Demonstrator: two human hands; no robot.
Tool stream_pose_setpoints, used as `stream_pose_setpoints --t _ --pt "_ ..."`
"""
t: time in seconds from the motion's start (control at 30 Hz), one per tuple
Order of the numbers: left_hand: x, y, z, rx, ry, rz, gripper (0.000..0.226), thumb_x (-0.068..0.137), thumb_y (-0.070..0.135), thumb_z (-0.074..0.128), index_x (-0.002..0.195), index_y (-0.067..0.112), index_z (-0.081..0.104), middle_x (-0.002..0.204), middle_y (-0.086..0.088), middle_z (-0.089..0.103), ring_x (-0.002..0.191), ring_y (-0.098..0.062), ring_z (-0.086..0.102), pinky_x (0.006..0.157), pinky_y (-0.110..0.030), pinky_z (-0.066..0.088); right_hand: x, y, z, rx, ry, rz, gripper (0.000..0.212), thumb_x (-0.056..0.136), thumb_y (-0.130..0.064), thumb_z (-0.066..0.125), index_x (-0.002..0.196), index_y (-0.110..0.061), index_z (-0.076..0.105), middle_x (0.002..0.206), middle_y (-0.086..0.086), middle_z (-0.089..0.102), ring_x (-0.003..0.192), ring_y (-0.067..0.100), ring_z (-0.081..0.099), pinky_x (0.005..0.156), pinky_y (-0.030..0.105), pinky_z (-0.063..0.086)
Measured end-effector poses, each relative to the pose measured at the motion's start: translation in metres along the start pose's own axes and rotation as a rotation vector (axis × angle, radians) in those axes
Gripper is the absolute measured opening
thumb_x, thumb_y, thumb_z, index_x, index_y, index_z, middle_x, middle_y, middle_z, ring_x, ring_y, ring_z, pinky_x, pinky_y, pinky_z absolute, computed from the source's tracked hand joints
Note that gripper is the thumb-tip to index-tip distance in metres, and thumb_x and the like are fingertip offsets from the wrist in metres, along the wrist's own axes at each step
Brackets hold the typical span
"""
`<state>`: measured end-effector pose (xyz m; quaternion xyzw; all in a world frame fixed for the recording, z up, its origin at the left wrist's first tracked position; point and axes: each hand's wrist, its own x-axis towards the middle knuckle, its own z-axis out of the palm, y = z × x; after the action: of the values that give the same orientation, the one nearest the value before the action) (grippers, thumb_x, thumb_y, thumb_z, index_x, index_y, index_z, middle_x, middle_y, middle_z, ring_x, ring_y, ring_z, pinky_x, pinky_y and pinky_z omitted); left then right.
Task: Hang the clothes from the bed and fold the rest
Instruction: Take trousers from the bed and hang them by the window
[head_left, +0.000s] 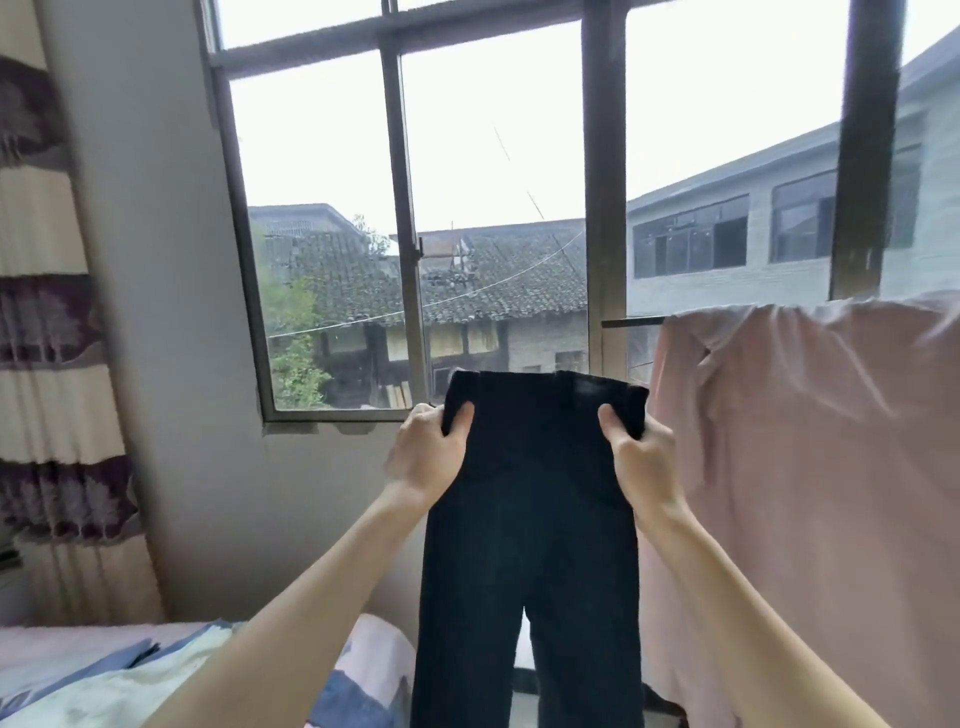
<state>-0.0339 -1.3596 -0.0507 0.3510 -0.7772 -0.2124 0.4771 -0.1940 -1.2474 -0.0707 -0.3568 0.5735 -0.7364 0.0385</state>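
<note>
A pair of black trousers (530, 519) hangs upright in front of me, both legs dangling down past the frame's lower edge. My left hand (426, 452) grips the left end of the waistband, thumb in front. At the right end of the waistband my right hand (641, 457) grips the cloth the same way. A pink garment (810, 467) is draped over a dark rail (631, 322) at the right, next to the trousers. The bed (67, 670) with blue, white and pale green bedding lies at lower left.
A large window with a dark frame (410, 260) fills the wall ahead, with tiled roofs and a grey building outside. A striped purple and cream curtain (47, 338) hangs at the far left. A grey wall (171, 364) stands between curtain and window.
</note>
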Motion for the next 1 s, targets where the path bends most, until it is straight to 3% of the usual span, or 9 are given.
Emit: stream_pose_setpoints --t 0.1,0.17,0.33,0.47,0.6,0.7,0.8,0.93,1.0 --pt "-0.013 -0.005 0.007 -0.212 -0.059 -0.025 0.042 0.094 0.037 0.05 0.061 0.012 0.054 0.06 0.005 0.055 0.06 -0.018 0.052 0.056 -0.024 0.038 -0.018 -0.005 0.023 0.085 -0.091 0.008 0.02 0.093 -0.025 0.057 0.077 -0.016 0.066 0.065 -0.001 0.063 0.064 0.021 0.058 0.062 0.032 0.047" --pt "-0.022 -0.001 0.016 -0.403 -0.152 -0.015 0.03 0.094 0.032 0.051 0.072 0.015 0.063 0.079 -0.004 0.065 0.073 -0.021 0.062 0.067 -0.028 0.05 -0.028 -0.008 0.039 0.178 -0.178 0.025 0.018 0.094 -0.025 0.055 0.082 -0.022 0.068 0.079 0.004 0.071 0.073 0.017 0.067 0.067 0.03 0.055" --pt "-0.038 -0.003 0.015 -0.626 -0.326 -0.049 0.021 0.097 0.024 0.046 0.094 0.018 0.066 0.108 -0.01 0.053 0.101 -0.021 0.06 0.077 -0.026 0.054 -0.04 -0.002 0.057 0.243 -0.31 0.056 0.022 0.096 -0.032 0.047 0.088 -0.025 0.066 0.077 -0.005 0.073 0.079 0.015 0.069 0.071 0.032 0.056" --pt "-0.042 -0.016 0.006 -0.771 -0.602 -0.104 0.037 0.093 0.018 0.039 0.126 0.023 0.056 0.128 -0.014 0.046 0.112 -0.022 0.056 0.087 -0.036 0.054 -0.043 0.011 0.055 0.186 -0.525 0.04 0.042 0.082 -0.06 0.052 0.102 -0.025 0.062 0.091 -0.002 0.072 0.086 0.01 0.068 0.07 0.024 0.054" --pt "-0.048 -0.032 -0.001 -0.922 -0.755 -0.159 0.047 0.08 0.028 0.039 0.125 0.034 0.054 0.119 0.003 0.06 0.107 -0.014 0.057 0.096 -0.032 0.048 -0.045 0.03 0.055 0.099 -0.606 0.035 0.023 0.085 -0.035 0.063 0.106 -0.03 0.057 0.095 -0.007 0.068 0.091 0.006 0.065 0.077 0.02 0.05" --pt "-0.053 -0.049 -0.007 -0.821 -0.541 -0.241 0.023 0.093 0.025 0.045 0.108 0.023 0.062 0.108 -0.008 0.059 0.09 -0.011 0.059 0.083 -0.027 0.054 -0.046 0.042 0.058 0.14 -0.497 0.102 0.013 0.096 -0.017 0.048 0.102 -0.018 0.059 0.092 0.003 0.067 0.082 0.017 0.065 0.074 0.034 0.052" --pt "-0.057 -0.084 -0.029 -0.288 -0.002 -0.122 0.019 0.093 0.025 0.053 0.112 0.024 0.057 0.116 -0.013 0.05 0.089 -0.009 0.056 0.081 -0.021 0.051 -0.054 0.05 0.064 0.164 -0.481 0.138 0.015 0.097 -0.014 0.046 0.089 -0.018 0.059 0.086 0.006 0.066 0.073 0.02 0.063 0.061 0.033 0.05" --pt "-0.076 -0.125 -0.067 -0.362 -0.208 -0.299 0.131 0.044 0.077 0.07 0.147 0.032 0.003 0.135 0.021 0.028 0.119 0.008 0.037 0.104 -0.028 0.029 -0.063 0.05 0.083 0.298 -0.568 0.145 0.015 0.094 -0.015 0.048 0.086 -0.016 0.06 0.078 0.004 0.065 0.066 0.019 0.061 0.056 0.03 0.048" --pt "-0.09 -0.138 -0.081 -0.51 -0.356 -0.361 0.121 0.048 0.058 0.081 0.146 0.031 0.014 0.14 0.015 0.038 0.113 0.007 0.048 0.107 -0.031 0.032 -0.066 0.045 0.098 0.358 -0.639 0.166 0.014 0.094 -0.016 0.048 0.086 -0.015 0.059 0.073 -0.001 0.068 0.062 0.016 0.064 0.052 0.026 0.05"
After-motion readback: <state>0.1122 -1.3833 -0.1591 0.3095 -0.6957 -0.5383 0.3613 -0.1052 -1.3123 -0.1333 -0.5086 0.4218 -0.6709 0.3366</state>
